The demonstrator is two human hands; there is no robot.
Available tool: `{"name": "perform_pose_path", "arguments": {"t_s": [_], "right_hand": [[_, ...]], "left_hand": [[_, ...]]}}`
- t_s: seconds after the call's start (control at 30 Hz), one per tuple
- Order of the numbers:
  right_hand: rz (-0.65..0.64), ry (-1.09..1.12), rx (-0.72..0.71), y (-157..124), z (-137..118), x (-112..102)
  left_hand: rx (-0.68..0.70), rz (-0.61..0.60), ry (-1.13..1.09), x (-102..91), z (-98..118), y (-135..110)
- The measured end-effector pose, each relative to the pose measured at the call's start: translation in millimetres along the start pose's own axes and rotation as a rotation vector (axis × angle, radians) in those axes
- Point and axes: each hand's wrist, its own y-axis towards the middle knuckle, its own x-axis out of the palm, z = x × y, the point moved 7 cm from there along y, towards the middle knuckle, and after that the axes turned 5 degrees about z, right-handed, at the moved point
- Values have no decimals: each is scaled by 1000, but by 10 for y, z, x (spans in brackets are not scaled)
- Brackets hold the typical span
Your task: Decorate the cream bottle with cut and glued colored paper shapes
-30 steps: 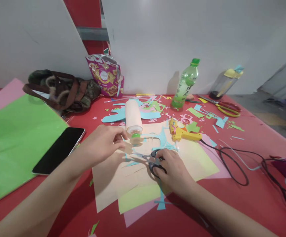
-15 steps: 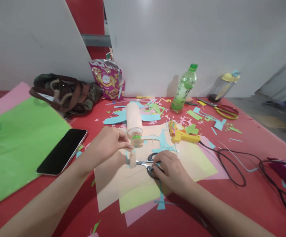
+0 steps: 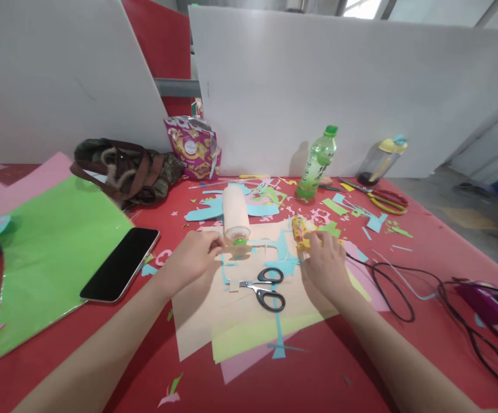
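Observation:
My right hand (image 3: 327,264) has its fingers curled over the handle of a yellow hot glue gun (image 3: 299,226), which lies on the paper and is partly hidden by them. My left hand (image 3: 197,255) is pinched closed beside the green cap (image 3: 240,241) of a bottle wrapped in pale peach paper (image 3: 235,207). Whatever is between its fingertips is too small to make out. Black-handled scissors (image 3: 263,287) lie between my hands, blades spread slightly, pointing left. A small peach paper piece (image 3: 234,285) lies at their tips. Stacked paper sheets (image 3: 201,321) are underneath.
A phone (image 3: 120,264) lies on the left beside a green sheet (image 3: 51,258). Behind stand a snack bag (image 3: 194,148), a green drink bottle (image 3: 316,163) and a clear bottle (image 3: 384,160). Red-and-yellow-handled scissors (image 3: 389,201) and paper scraps lie right. A black cord (image 3: 397,261) trails rightward.
My right hand has let go of the black-handled scissors and moved up and right onto the glue gun. My left hand has moved slightly away from the small paper piece. The view has tilted up.

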Motion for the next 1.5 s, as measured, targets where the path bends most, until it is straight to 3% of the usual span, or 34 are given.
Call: {"name": "perform_pose_path", "arguments": {"t_s": [0.23,0.37,0.53,0.63,0.77,0.93,1.0,1.13,1.33,1.5], "right_hand": [[-150,-184,-135,91,285,170],[-240,-125,-197,163,406,283],[-309,-44,-165,239,535,370],[-270,-36,-144,244,592,353],[-124,-4,-131,258,631,218],[17,325,-16,313,651,53],[10,422,82,319,669,53],[-180,769,355,232,659,206],[-288,1452,617,71,409,272],[-456,1667,598,-28,53,219]], "left_hand": [[-135,67,-164,123,-72,-166],[-136,126,-259,148,-97,-247],[-154,117,-415,253,-194,-265],[-140,73,-470,312,-184,-264],[-104,28,-527,328,-99,-280],[-93,-10,-637,345,-34,-302],[-77,-26,-645,356,-24,-303],[-35,-57,-622,363,-4,-300],[-22,-52,-607,366,-11,-279],[-14,150,-547,250,2,-298]]}}
